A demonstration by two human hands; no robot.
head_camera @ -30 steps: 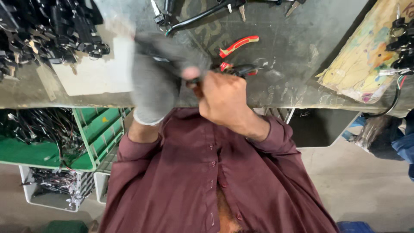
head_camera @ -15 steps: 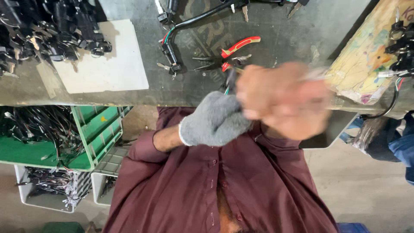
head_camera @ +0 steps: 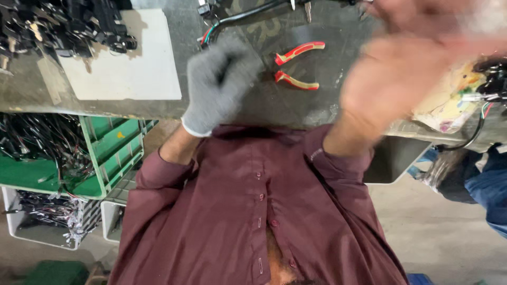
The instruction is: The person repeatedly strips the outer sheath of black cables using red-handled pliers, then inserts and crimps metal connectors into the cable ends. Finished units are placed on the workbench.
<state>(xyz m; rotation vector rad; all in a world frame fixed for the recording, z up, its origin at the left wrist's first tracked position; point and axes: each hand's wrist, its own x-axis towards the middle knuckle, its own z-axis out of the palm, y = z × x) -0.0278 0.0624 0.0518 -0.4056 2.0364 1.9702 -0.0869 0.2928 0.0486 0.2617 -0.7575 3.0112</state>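
I am looking down over a maroon shirt [head_camera: 253, 211] at a grey bench [head_camera: 327, 100]. My left hand [head_camera: 219, 87], in a grey knit glove, is lying over the bench edge with its fingers curled loosely downward; I cannot tell whether it is gripping anything, since the glove is hiding whatever is under the palm. A black cable [head_camera: 243, 15] with coloured wires at its end is running across the bench just beyond the glove's fingertips. My right hand [head_camera: 401, 68] is bare and is showing only as a wide blur above the bench's right part, so I cannot tell how far it is spreading or whether it is holding anything. The pliers [head_camera: 296, 66], with red and yellow handles splayed apart, are lying on the bench between the two hands, nearer the glove and untouched by either. A white sheet [head_camera: 132, 63] is lying on the bench to the left of the glove, with a heap of black connectors [head_camera: 63, 26] at its far corner. Below the bench edge a green crate [head_camera: 100, 153] is holding tangled wires.
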